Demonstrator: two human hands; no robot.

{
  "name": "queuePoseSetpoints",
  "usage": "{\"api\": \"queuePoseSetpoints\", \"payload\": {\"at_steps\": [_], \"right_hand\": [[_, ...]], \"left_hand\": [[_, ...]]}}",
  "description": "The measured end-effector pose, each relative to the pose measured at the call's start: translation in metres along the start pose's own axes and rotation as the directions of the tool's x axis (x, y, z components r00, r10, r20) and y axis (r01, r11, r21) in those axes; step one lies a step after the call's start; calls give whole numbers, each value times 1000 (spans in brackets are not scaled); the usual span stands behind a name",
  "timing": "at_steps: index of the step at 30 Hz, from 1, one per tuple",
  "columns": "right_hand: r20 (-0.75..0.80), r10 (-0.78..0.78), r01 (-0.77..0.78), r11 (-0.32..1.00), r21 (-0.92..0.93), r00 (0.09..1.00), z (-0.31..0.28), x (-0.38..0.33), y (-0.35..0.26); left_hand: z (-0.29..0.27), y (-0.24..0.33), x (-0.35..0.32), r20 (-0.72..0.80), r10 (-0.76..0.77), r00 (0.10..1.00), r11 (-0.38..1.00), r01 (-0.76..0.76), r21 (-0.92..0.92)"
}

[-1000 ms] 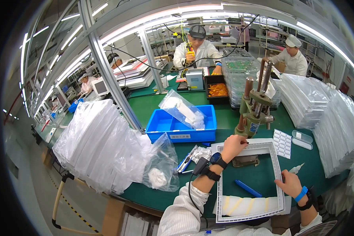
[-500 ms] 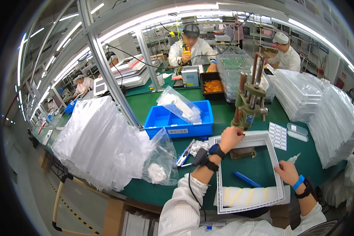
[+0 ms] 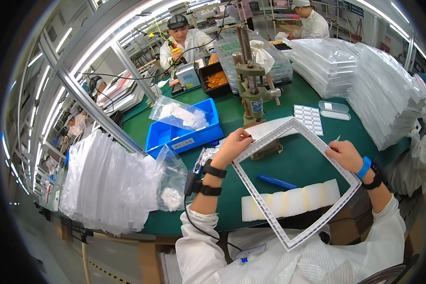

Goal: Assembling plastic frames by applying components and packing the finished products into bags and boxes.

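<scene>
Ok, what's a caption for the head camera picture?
Right hand holding a white frame, left hand at its edge, green table below.

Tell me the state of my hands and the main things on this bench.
White frame, held, one corner toward you
Left hand, curled at frame's edge, grip unclear
Right hand, gripping frame
Blue tray, open
Clear bag, lying across tray
Blue tool, lying flat
Foam strip, lying flat
Press, upright
Label sheet, flat
Clear case, seemingly open
</scene>
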State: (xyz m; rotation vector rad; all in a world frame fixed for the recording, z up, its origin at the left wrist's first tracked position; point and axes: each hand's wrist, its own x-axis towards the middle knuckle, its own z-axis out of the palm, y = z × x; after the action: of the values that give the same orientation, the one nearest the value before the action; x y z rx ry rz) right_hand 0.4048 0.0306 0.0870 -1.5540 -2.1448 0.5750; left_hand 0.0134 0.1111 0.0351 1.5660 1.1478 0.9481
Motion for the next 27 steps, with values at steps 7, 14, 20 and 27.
{"api": "queuePoseSetpoints", "payload": {"at_steps": [7,14,20,27], "right_hand": [[283,-164,198,976,-93,945,6,61,1],[368,-324,392,911,-126,872,49,141,-25],[351,-376,428,900,-82,858,78,187,-26],[286,-415,464,877,-129,864,96,195,-16]], "left_hand": [[-14,26,-101,-25,-166,986,985,167,31],[-21,17,-157,-70,-292,954,953,284,-104],[-12,10,-160,-74,-302,950,938,283,-199],[-4,-5,-152,-47,-305,951,939,292,-185]]}}
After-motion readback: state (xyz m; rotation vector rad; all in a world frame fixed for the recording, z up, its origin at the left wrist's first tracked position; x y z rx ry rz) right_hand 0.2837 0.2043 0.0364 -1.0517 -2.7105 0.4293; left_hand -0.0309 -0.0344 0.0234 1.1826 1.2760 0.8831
